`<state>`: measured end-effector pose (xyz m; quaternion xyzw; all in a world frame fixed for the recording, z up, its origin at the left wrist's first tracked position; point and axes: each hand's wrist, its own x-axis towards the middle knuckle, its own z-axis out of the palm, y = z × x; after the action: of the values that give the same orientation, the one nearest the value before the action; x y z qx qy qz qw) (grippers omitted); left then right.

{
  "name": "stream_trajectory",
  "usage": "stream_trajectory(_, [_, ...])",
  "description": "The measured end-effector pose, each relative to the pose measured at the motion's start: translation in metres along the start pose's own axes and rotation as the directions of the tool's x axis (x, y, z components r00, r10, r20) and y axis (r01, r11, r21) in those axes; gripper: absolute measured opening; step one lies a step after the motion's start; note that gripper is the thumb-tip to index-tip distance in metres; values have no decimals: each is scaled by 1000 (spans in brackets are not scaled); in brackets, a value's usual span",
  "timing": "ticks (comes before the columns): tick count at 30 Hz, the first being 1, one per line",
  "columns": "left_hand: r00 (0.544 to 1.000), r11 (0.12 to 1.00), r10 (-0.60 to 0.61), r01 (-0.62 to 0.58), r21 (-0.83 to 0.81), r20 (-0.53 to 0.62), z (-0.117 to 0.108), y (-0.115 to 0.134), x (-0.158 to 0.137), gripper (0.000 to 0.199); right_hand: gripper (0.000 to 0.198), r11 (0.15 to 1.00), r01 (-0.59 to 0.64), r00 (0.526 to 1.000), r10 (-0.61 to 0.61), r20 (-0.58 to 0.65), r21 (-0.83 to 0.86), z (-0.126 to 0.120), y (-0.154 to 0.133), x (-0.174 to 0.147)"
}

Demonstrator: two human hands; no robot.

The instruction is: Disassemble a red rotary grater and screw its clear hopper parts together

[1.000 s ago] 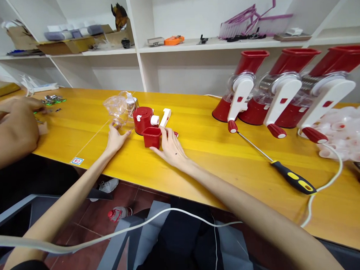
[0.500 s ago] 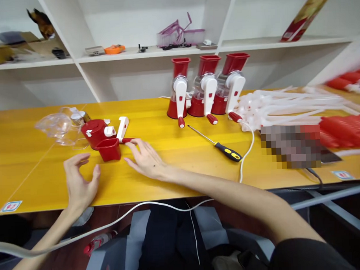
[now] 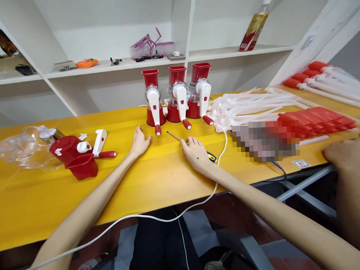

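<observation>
My right hand [image 3: 197, 154] lies over a screwdriver [image 3: 211, 157], its fingers bent round the middle. The shaft points to the far left and the black and yellow handle end shows beside my wrist. My left hand [image 3: 141, 142] is open and holds nothing, with fingers spread just short of the leftmost red and white rotary grater [image 3: 153, 102]. Two like graters, a middle one [image 3: 178, 97] and a right one [image 3: 199, 91], stand upright beside it, crank handles to the front. Left of my left hand lie a red grater base [image 3: 67, 148], a red hopper [image 3: 85, 166] and a white crank [image 3: 100, 141].
Clear plastic parts [image 3: 18, 150] and a metal drum [image 3: 48, 135] lie far left. A white cable [image 3: 171, 219] crosses the table edge and my lap. White plastic sticks [image 3: 244, 107] and red pieces [image 3: 315, 124] lie right. Another person's hand [image 3: 343, 153] reaches in there.
The view has swung to the right. My left hand has moved from beside the red hopper towards the upright graters. My right hand has left the crank handle and come over the screwdriver.
</observation>
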<state>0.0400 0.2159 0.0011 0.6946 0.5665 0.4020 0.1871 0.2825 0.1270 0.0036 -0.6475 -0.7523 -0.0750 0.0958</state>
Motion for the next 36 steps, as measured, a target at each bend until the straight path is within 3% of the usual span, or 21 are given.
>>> stream_trajectory(3, [999,1000,30,-30,-8,-24,12,2,18,56,54,999,24,1000,-23,20,-48,0,6,-4])
stream_trajectory(5, [997,999,44,-45,-8,-65,12,3,12,52,52,996,45,999,-44,18,-76,-2,9,-10])
stream_trajectory(9, [981,997,76,-75,10,-176,-9,8,-42,36,48,991,67,997,-71,-32,-119,-4,16,-16])
stream_trajectory(12, [965,984,175,-178,3,-196,-46,14,-117,25,45,988,98,989,-110,-96,-119,-1,19,-17])
stream_trajectory(14, [943,973,232,-230,38,-237,-81,10,-168,23,42,986,134,980,-147,-134,-101,-1,19,-20])
stream_trajectory(17, [892,990,129,-92,104,-433,-146,-21,-217,22,34,973,226,957,-230,-175,-46,-5,5,-24])
stream_trajectory(20, [770,991,-83,130,28,-632,-207,-73,-220,39,34,934,354,922,-339,-189,50,-12,-39,-26])
stream_trajectory(22, [699,964,-212,264,-29,-683,-237,-107,-203,57,39,892,434,894,-409,-184,128,-20,-85,-22])
stream_trajectory(25, [701,912,-339,409,-36,-627,-261,-140,-171,79,48,819,521,854,-498,-153,242,-35,-163,-3])
stream_trajectory(29, [740,880,-424,472,-46,-522,-267,-155,-139,91,56,729,578,804,-585,-105,368,-56,-251,39])
stream_trajectory(32, [752,889,-394,457,-12,-528,-268,-158,-129,90,60,698,573,792,-606,-70,429,-62,-293,67])
stream_trajectory(36, [716,862,-422,507,-1,-556,-272,-158,-126,80,71,686,550,785,-619,-16,475,-57,-327,89])
